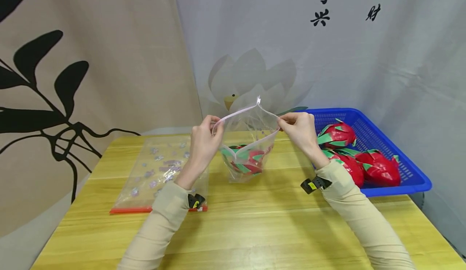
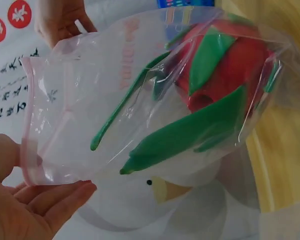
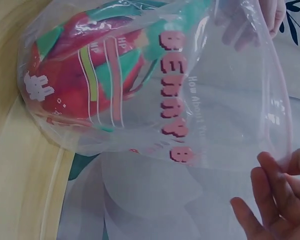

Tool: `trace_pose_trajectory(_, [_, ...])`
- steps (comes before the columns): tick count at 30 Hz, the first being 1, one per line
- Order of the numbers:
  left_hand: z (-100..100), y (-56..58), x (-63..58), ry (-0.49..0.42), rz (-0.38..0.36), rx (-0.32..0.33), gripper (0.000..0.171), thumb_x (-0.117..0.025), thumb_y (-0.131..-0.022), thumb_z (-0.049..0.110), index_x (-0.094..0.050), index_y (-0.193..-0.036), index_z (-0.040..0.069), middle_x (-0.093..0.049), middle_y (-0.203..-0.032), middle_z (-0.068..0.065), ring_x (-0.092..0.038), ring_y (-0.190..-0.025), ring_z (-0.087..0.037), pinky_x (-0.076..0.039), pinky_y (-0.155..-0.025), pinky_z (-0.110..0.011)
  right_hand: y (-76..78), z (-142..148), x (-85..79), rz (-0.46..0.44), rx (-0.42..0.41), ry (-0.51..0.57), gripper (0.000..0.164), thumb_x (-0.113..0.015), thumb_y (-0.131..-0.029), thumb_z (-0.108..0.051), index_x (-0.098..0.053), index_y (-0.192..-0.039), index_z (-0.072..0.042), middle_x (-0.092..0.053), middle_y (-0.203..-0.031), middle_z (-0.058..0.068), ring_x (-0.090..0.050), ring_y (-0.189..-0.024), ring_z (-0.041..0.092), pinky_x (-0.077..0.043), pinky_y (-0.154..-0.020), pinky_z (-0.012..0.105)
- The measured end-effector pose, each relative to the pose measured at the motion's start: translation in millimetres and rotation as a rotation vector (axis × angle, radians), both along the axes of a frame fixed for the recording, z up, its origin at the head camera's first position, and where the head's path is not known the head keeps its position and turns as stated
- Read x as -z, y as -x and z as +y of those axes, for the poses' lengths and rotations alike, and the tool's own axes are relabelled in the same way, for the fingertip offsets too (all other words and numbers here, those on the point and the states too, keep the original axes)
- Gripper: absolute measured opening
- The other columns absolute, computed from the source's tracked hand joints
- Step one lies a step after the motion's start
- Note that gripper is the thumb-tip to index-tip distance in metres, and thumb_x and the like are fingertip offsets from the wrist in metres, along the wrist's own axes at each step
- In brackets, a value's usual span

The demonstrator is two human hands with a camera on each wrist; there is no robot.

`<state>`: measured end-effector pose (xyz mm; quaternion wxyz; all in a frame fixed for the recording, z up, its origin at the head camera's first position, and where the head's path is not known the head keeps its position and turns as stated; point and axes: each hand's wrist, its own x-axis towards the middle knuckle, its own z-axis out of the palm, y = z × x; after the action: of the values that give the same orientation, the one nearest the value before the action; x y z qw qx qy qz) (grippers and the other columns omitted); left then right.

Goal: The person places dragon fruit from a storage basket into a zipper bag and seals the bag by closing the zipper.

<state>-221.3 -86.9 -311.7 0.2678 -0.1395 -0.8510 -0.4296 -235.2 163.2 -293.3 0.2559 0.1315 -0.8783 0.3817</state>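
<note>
A: Take the head view as the dial; what comes first by size?

B: The printed cloth (image 1: 251, 23) at twelve, some characters cut off by the top edge; then the wooden table (image 1: 251, 225), running out of view at six; then the blue basket (image 1: 393, 190) at three, its near-left side hidden by the right forearm.

A: And after that?

B: A flat patterned bag (image 1: 145, 173) at eight, partly covered by the left sleeve; then the clear bag (image 1: 251, 126) near the centre, its mouth spread wide.

A: How far along does it look?

B: One dragon fruit (image 2: 225, 65) is already inside, low in the clear bag; the mouth is unsealed; three others (image 1: 380, 169) lie in the basket, unbagged; the flat bag seems unused, though its film hides little and glare hides some.

A: The hands?

B: The left hand (image 1: 206, 140), at nine on the mouth, pinches the rim; the right hand (image 1: 300, 130), at three, pinches the opposite edge, its thumb cut off in the right wrist view.

A: Smallest?

B: A pale tab (image 1: 258, 100) at the mouth's twelve, too tiny to identify surely; some lettering on the film is blurred too.
</note>
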Motion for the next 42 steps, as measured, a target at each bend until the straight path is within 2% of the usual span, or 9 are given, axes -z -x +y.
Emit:
trace_pose_trajectory(7, [-4,5.6,3.3,-0.156,0.007,0.004,0.021,-0.059,-0.093,0.011,-0.063,-0.098,-0.009,-0.073,-0.085,-0.022,-0.044,-0.043,-0.002,-0.024,-0.036,-0.014,5.5,3,5.2,0.049,0.022,0.048,0.016,-0.066,-0.086,-0.013,-0.077,-0.086,-0.002,-0.073,-0.072,0.015,-0.052,-0.053,-0.014,-0.037,-0.047,0.011])
trace_pose_trajectory(12, [-9,4.7,-3.0,-0.156,0.047,-0.048,0.017,-0.061,-0.092,0.007,-0.064,-0.093,-0.01,-0.072,-0.079,-0.022,-0.038,-0.037,-0.001,-0.021,-0.034,-0.014,9.4,11,3.2,0.051,0.042,0.083,0.015,-0.069,-0.086,-0.013,-0.077,-0.084,0.0,-0.073,-0.072,0.017,-0.047,-0.052,-0.021,-0.038,-0.049,0.008])
trace_pose_trajectory(15, [-10,4.7,-7.0,-0.178,0.061,-0.05,0.015,-0.063,-0.09,0.006,-0.065,-0.092,-0.008,-0.072,-0.08,-0.022,-0.053,-0.042,-0.012,-0.027,-0.036,-0.011,10.4,13,0.8,0.041,0.048,0.102,0.016,-0.07,-0.085,-0.015,-0.077,-0.085,-0.001,-0.073,-0.073,0.017,-0.049,-0.052,-0.019,-0.038,-0.048,0.008])
trace_pose_trajectory(20, [-12,10.6,-3.8,-0.324,-0.005,0.012,0.016,-0.065,-0.089,0.008,-0.065,-0.094,-0.007,-0.072,-0.093,-0.023,-0.072,-0.078,-0.031,-0.046,-0.055,-0.006,14.4,12,4.3,0.01,0.037,0.152,0.018,-0.069,-0.086,-0.019,-0.076,-0.089,-0.003,-0.073,-0.076,0.018,-0.053,-0.055,-0.014,-0.041,-0.052,0.009])
trace_pose_trajectory(24, [-11,12.9,2.2,-0.391,-0.096,0.051,0.019,-0.064,-0.091,0.012,-0.066,-0.101,-0.003,-0.072,-0.098,-0.021,-0.063,-0.057,-0.015,-0.038,-0.045,-0.009,14.8,7,9.1,-0.039,0.02,0.167,0.021,-0.069,-0.087,-0.026,-0.076,-0.094,-0.007,-0.074,-0.08,0.015,-0.059,-0.059,-0.007,-0.043,-0.055,0.012])
trace_pose_trajectory(27, [-8,13.5,6.0,-0.407,-0.142,0.082,0.023,-0.062,-0.092,0.015,-0.068,-0.106,-0.002,-0.072,-0.1,-0.02,-0.065,-0.057,-0.014,-0.041,-0.045,-0.008,12.6,2,12.0,-0.113,-0.012,0.161,0.028,-0.069,-0.086,-0.034,-0.075,-0.101,-0.011,-0.075,-0.088,0.012,-0.066,-0.07,0.002,-0.046,-0.06,0.015])
trace_pose_trajectory(31, [-2,12.4,8.3,-0.432,-0.151,0.081,0.023,-0.063,-0.092,0.016,-0.07,-0.106,-0.002,-0.072,-0.097,-0.02,-0.072,-0.075,-0.026,-0.05,-0.056,-0.01,7.3,-7,13.0,-0.19,-0.057,0.175,0.038,-0.07,-0.084,-0.041,-0.071,-0.112,-0.014,-0.074,-0.101,0.01,-0.071,-0.088,0.017,-0.052,-0.07,0.021])
trace_pose_trajectory(37, [6,8.2,10.4,-0.44,-0.113,0.054,0.022,-0.064,-0.091,0.017,-0.071,-0.105,0.002,-0.071,-0.087,-0.025,-0.043,-0.047,-0.002,-0.028,-0.04,-0.013,0.5,-21,13.8,-0.208,-0.089,0.221,0.048,-0.072,-0.083,-0.039,-0.065,-0.124,-0.015,-0.069,-0.117,0.01,-0.069,-0.1,0.026,-0.056,-0.083,0.041])
trace_pose_trajectory(42, [11,4.0,7.0,-0.417,-0.124,0.055,0.024,-0.061,-0.093,0.015,-0.069,-0.11,0.0,-0.069,-0.086,-0.026,-0.042,-0.047,0.003,-0.025,-0.039,-0.012,-1.1,-34,14.4,-0.179,-0.076,0.246,0.046,-0.071,-0.084,-0.035,-0.065,-0.123,-0.01,-0.07,-0.114,0.014,-0.07,-0.098,0.026,-0.057,-0.083,0.042])
